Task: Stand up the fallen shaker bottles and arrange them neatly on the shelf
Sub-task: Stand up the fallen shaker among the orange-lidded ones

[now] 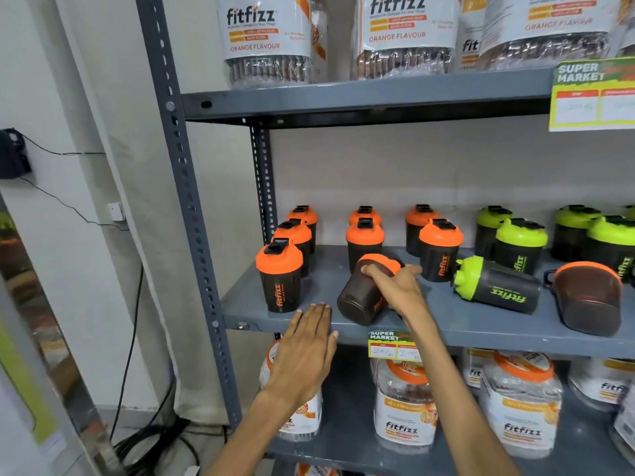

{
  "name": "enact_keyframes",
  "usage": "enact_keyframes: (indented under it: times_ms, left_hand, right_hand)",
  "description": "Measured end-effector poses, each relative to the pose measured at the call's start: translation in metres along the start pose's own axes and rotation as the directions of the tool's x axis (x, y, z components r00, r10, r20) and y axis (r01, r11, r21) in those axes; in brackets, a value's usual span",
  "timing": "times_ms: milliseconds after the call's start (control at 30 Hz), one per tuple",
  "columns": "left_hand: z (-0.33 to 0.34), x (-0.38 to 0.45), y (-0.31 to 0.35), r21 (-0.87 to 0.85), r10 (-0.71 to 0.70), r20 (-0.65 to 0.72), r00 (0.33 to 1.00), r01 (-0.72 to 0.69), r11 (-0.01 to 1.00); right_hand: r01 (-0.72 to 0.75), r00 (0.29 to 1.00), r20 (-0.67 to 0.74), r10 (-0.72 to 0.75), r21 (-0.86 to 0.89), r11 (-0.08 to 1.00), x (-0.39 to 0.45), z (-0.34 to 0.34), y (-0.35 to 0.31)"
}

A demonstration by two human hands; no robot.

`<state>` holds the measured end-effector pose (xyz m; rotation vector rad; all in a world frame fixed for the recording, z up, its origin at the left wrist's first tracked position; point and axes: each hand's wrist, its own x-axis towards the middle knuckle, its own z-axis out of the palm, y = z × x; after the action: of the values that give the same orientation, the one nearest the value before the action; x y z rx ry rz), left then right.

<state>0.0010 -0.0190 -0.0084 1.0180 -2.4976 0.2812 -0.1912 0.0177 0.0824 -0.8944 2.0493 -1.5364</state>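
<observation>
On the grey middle shelf, my right hand grips a tilted orange-lidded shaker bottle near its lid, its base pointing toward me. My left hand hovers flat and open at the shelf's front edge, just left of that bottle, touching nothing. A green-lidded shaker lies on its side to the right. Further right, another orange-lidded shaker lies fallen, its base toward me. Several orange-lidded shakers stand upright in rows at the left and middle. Green-lidded ones stand at the back right.
A perforated steel upright bounds the shelf on the left. Large Fitfizz jars fill the shelf above and the shelf below. Price tags hang on the shelf edges. Cables lie on the floor at left.
</observation>
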Motion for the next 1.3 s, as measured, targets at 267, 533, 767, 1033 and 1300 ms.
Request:
enact_keyframes:
  times_ms: [267, 533, 767, 1033, 1300]
  left_hand:
    - [0.002, 0.020, -0.001, -0.023, 0.023, 0.009, 1.000, -0.023, 0.999]
    - [0.005, 0.025, 0.002, -0.053, -0.008, 0.001, 1.000, 0.008, 0.999]
    - [0.005, 0.023, 0.004, -0.062, -0.010, -0.014, 1.000, 0.010, 0.998]
    - [0.005, 0.022, 0.006, -0.073, -0.023, -0.017, 1.000, 0.022, 0.997]
    - [0.001, 0.025, 0.012, -0.193, -0.061, 0.014, 0.998, 0.062, 0.979]
  right_hand:
    - [0.380, 0.864, -0.260, -0.431, -0.225, 0.897, -0.018, -0.016, -0.001]
    - [0.486, 0.724, -0.298, -0.622, -0.419, 0.767, -0.014, 0.017, -0.009]
    - [0.455, 0.714, -0.311, -0.627, -0.475, 0.753, -0.014, 0.035, -0.001]
    - [0.394, 0.737, -0.287, -0.613, -0.554, 0.733, -0.032, 0.027, 0.005]
    - [0.390, 0.726, 0.004, -0.688, -0.826, 0.407, -0.043, -0.065, 0.029]
